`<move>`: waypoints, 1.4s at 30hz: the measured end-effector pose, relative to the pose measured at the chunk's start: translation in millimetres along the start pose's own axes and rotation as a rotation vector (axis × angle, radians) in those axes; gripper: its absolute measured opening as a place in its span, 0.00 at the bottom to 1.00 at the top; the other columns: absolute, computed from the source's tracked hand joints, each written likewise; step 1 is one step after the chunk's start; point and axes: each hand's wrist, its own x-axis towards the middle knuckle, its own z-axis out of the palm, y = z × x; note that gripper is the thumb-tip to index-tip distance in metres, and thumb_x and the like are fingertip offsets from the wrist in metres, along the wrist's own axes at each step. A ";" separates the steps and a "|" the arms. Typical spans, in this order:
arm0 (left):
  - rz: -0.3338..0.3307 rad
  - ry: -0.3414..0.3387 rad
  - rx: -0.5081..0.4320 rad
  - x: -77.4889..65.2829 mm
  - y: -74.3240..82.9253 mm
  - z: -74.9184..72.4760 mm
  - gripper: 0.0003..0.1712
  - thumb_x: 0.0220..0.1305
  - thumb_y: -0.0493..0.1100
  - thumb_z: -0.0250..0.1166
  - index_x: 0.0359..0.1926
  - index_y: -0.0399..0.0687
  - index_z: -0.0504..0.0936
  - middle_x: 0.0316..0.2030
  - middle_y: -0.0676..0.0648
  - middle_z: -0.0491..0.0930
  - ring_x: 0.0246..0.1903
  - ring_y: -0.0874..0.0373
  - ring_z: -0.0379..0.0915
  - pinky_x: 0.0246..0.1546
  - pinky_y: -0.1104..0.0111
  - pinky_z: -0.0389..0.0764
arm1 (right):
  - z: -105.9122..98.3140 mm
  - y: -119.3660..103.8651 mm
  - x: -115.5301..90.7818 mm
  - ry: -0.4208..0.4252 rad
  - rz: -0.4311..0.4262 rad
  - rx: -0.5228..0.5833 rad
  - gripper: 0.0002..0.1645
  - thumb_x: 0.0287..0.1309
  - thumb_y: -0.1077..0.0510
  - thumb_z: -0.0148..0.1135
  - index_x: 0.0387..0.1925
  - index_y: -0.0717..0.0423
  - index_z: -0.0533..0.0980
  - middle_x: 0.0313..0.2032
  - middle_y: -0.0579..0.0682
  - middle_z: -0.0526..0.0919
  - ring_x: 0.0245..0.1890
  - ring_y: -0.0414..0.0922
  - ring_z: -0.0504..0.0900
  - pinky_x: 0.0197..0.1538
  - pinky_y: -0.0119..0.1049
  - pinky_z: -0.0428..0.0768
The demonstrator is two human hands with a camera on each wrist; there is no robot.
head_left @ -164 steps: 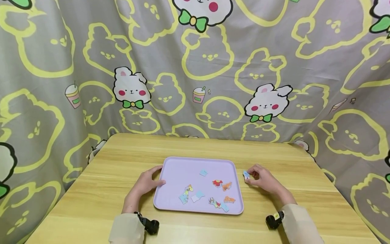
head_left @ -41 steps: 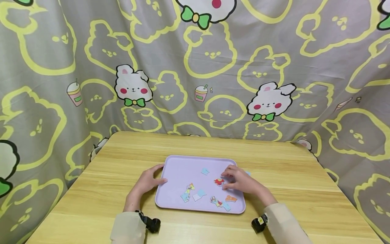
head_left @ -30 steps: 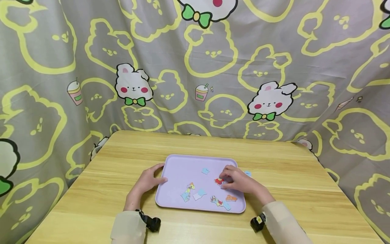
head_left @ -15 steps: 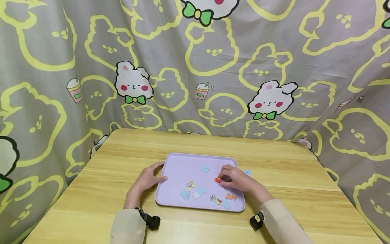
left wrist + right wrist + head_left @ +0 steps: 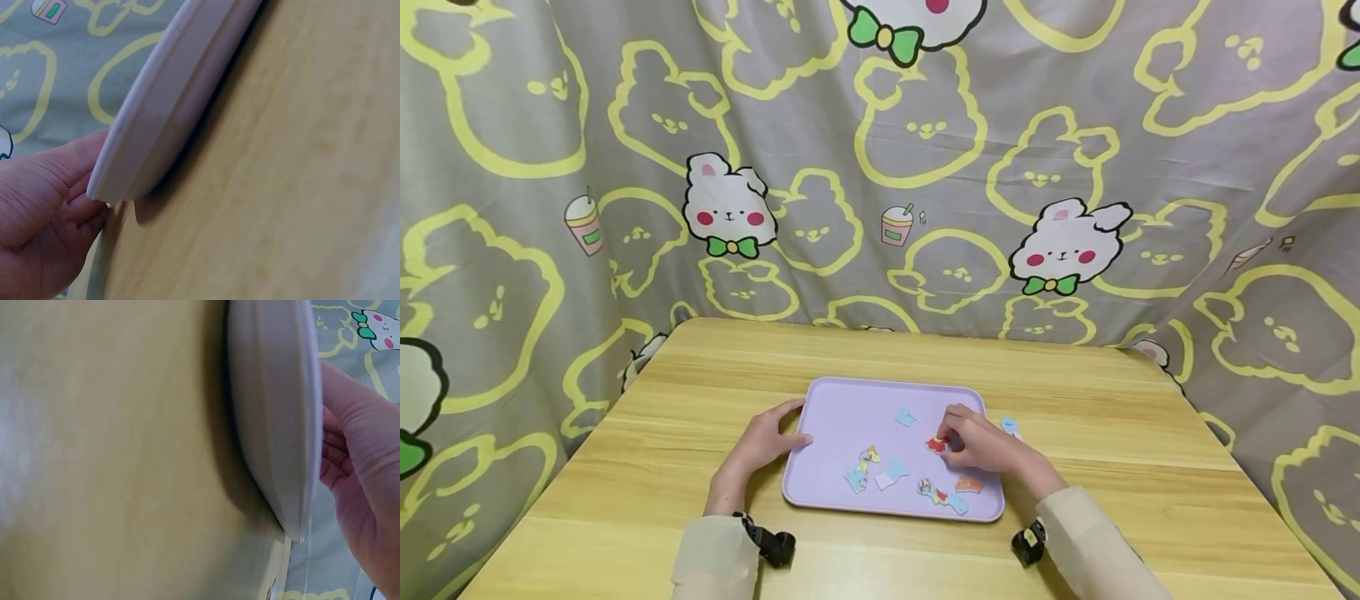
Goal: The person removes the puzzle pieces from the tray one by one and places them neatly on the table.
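My left hand (image 5: 769,440) holds the left edge of a lilac tray (image 5: 842,400), thumb over the rim and fingers outside it; in the left wrist view, the hand (image 5: 47,212) is at the tray's side wall (image 5: 150,119). Over the tray's right part, my right hand (image 5: 981,442) has thumb and fingers pinched at a red puzzle piece (image 5: 936,445). An orange piece beside it is hidden under that hand. In the right wrist view, the tray wall (image 5: 275,412) covers the fingertips of the hand (image 5: 369,469).
On the tray lie a blue piece (image 5: 906,417), a blue-and-white piece (image 5: 891,475), an orange piece (image 5: 968,483) and two colourful joined-looking clusters, left (image 5: 859,473) and right (image 5: 942,496). Another blue-and-white piece (image 5: 1011,426) lies on the wooden table (image 5: 1120,450) right of the tray.
My right hand has let go of the blue-and-white piece on the table and moved left over the tray, its fingers closing in at the red piece. The left hand stays at the tray edge.
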 end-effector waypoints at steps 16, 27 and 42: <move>-0.002 0.004 -0.001 -2.4 2.9 1.4 0.38 0.61 0.44 0.69 0.70 0.46 0.67 0.70 0.34 0.64 0.71 0.34 0.55 0.71 0.41 0.61 | 5.1 0.3 -2.2 0.062 -0.004 0.109 0.10 0.51 0.60 0.69 0.36 0.52 0.77 0.36 0.44 0.76 0.34 0.35 0.71 0.37 0.24 0.75; 0.008 0.010 0.008 -3.7 3.6 1.8 0.37 0.61 0.43 0.69 0.70 0.45 0.67 0.69 0.33 0.65 0.71 0.33 0.56 0.70 0.41 0.61 | 10.0 4.8 -3.9 0.148 0.012 0.214 0.12 0.50 0.64 0.68 0.36 0.51 0.77 0.35 0.44 0.76 0.35 0.38 0.71 0.38 0.27 0.76; 0.016 0.014 0.028 -2.1 0.1 3.2 0.38 0.61 0.45 0.70 0.70 0.46 0.67 0.69 0.33 0.66 0.71 0.33 0.57 0.70 0.41 0.62 | 4.6 7.0 -9.9 0.161 0.059 0.219 0.14 0.45 0.65 0.68 0.37 0.52 0.77 0.35 0.45 0.76 0.34 0.39 0.72 0.37 0.27 0.75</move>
